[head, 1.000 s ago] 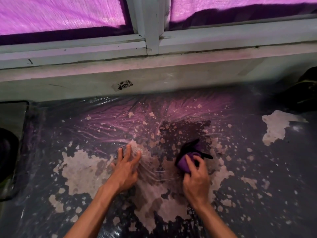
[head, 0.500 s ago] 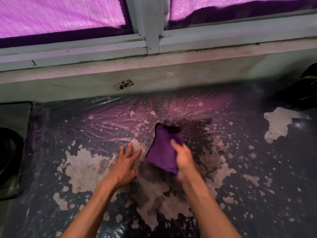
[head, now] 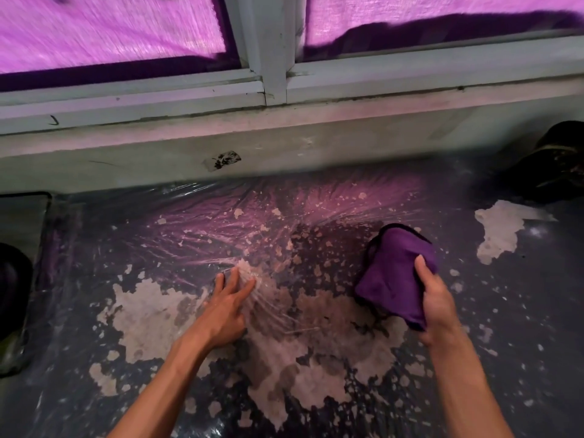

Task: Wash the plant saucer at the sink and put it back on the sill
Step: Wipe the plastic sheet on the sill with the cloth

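Note:
My left hand [head: 229, 306] presses flat, fingers spread, on clear plastic film [head: 196, 222] that covers a dark, flaking surface. To the right, my right hand [head: 437, 298] grips a folded purple cloth [head: 395, 273] and holds it just above the surface. The pale window sill [head: 284, 121] runs across the back under the window frame. No plant saucer shows in this view.
A dark object [head: 553, 159] sits at the far right below the sill. Another dark rounded object [head: 14, 289] and a dark-edged panel [head: 22, 216] lie at the left edge. Purple-lit window panes [head: 110, 30] fill the top.
My right hand has carried the purple cloth from the middle of the film, beside my left hand, out to the right. My left hand has stayed pressed on the film.

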A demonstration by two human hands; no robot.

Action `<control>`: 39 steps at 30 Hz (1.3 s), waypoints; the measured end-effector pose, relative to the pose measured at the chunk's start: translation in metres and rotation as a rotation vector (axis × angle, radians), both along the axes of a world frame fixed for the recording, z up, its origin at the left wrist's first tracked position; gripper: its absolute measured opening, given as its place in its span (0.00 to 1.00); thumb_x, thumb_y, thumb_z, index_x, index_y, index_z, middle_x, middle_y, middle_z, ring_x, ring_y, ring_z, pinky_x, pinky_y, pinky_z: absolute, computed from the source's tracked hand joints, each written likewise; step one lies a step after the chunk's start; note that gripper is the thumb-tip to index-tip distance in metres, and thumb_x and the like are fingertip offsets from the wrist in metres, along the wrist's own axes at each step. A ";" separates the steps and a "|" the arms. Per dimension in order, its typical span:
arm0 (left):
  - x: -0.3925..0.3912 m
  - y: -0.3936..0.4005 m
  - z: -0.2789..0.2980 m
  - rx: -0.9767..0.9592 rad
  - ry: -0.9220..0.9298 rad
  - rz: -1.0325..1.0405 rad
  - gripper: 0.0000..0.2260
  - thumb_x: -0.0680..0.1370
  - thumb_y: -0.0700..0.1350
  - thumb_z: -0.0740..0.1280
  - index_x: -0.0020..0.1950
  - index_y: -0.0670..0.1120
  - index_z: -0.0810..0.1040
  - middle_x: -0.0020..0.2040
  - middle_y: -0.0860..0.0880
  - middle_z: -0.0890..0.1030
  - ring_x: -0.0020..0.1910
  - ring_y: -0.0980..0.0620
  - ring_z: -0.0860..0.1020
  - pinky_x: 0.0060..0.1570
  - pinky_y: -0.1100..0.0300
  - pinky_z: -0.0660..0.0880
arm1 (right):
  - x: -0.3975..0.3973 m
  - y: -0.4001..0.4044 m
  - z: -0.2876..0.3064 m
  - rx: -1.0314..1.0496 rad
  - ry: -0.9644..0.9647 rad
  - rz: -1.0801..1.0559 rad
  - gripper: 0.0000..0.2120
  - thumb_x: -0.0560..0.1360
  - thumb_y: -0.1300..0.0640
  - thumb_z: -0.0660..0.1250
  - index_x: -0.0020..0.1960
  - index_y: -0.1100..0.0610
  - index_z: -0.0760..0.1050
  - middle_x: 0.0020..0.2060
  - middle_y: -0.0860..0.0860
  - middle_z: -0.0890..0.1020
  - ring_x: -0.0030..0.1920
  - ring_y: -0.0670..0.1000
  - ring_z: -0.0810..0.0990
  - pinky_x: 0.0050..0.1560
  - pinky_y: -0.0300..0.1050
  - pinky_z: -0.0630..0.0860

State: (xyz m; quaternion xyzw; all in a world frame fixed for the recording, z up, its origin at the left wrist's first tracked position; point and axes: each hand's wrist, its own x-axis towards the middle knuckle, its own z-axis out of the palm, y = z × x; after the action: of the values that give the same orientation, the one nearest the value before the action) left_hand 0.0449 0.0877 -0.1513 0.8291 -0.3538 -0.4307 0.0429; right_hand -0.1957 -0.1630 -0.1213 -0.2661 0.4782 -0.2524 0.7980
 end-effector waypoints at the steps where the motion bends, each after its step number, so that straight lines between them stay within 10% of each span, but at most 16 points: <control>1: 0.001 0.000 0.000 -0.001 0.001 0.002 0.35 0.78 0.37 0.58 0.80 0.58 0.48 0.78 0.52 0.32 0.76 0.45 0.31 0.74 0.33 0.47 | -0.001 -0.006 -0.001 -0.130 0.080 0.031 0.17 0.75 0.48 0.64 0.59 0.56 0.78 0.49 0.56 0.86 0.46 0.54 0.85 0.42 0.50 0.83; 6: 0.001 0.001 0.000 -0.004 0.000 -0.002 0.32 0.81 0.41 0.58 0.79 0.58 0.46 0.76 0.54 0.30 0.75 0.46 0.30 0.74 0.33 0.47 | 0.031 -0.011 -0.027 -0.777 0.609 0.286 0.12 0.78 0.52 0.65 0.36 0.52 0.75 0.30 0.45 0.79 0.30 0.46 0.76 0.32 0.36 0.71; 9: -0.001 0.001 0.003 -0.003 -0.032 -0.018 0.32 0.82 0.41 0.57 0.80 0.57 0.44 0.77 0.52 0.31 0.76 0.46 0.31 0.76 0.38 0.45 | 0.071 0.010 -0.059 -1.240 0.772 0.572 0.07 0.78 0.57 0.64 0.53 0.57 0.79 0.55 0.57 0.82 0.59 0.62 0.78 0.51 0.48 0.72; 17: 0.006 0.001 0.006 -0.038 -0.038 -0.017 0.31 0.81 0.39 0.56 0.80 0.46 0.45 0.79 0.48 0.36 0.78 0.44 0.36 0.75 0.52 0.41 | 0.159 0.075 -0.066 -1.653 0.595 0.989 0.16 0.70 0.55 0.70 0.57 0.57 0.80 0.67 0.54 0.76 0.71 0.60 0.69 0.67 0.58 0.69; 27: 0.009 0.004 0.004 -0.018 -0.033 -0.030 0.34 0.77 0.33 0.56 0.80 0.47 0.46 0.79 0.49 0.36 0.78 0.47 0.36 0.76 0.51 0.42 | 0.016 0.082 -0.079 -1.912 0.275 1.267 0.16 0.78 0.55 0.58 0.60 0.53 0.79 0.67 0.51 0.76 0.70 0.58 0.71 0.68 0.56 0.67; 29: 0.007 0.003 0.004 -0.008 -0.035 -0.035 0.34 0.78 0.36 0.57 0.80 0.47 0.45 0.78 0.51 0.35 0.77 0.46 0.35 0.75 0.50 0.42 | 0.004 0.074 -0.072 -1.716 0.331 1.106 0.19 0.78 0.62 0.54 0.59 0.57 0.80 0.64 0.52 0.78 0.68 0.57 0.72 0.70 0.52 0.67; 31: 0.005 0.002 0.005 0.001 -0.050 -0.038 0.33 0.79 0.38 0.58 0.80 0.47 0.45 0.78 0.50 0.34 0.77 0.46 0.34 0.75 0.49 0.42 | 0.003 0.069 -0.053 -1.089 0.442 0.847 0.21 0.72 0.67 0.56 0.59 0.55 0.80 0.60 0.51 0.81 0.66 0.54 0.75 0.68 0.49 0.68; 35: 0.004 -0.001 0.006 0.027 -0.047 -0.052 0.34 0.78 0.38 0.58 0.80 0.46 0.45 0.79 0.48 0.34 0.77 0.44 0.34 0.77 0.46 0.43 | -0.003 0.049 -0.015 0.128 -0.027 0.285 0.13 0.74 0.57 0.68 0.57 0.58 0.80 0.53 0.59 0.84 0.53 0.60 0.83 0.49 0.53 0.81; 39: 0.004 -0.003 0.012 0.029 -0.048 -0.064 0.32 0.80 0.41 0.59 0.80 0.45 0.45 0.79 0.48 0.34 0.77 0.42 0.34 0.76 0.45 0.43 | -0.017 0.043 0.012 0.230 -0.205 0.136 0.19 0.75 0.57 0.65 0.65 0.61 0.73 0.59 0.62 0.80 0.57 0.61 0.81 0.49 0.55 0.81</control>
State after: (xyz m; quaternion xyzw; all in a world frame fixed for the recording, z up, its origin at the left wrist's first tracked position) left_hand 0.0484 0.0850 -0.1397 0.8279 -0.3750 -0.4170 0.0088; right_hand -0.2128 -0.1201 -0.1093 -0.1774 0.4011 -0.1673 0.8830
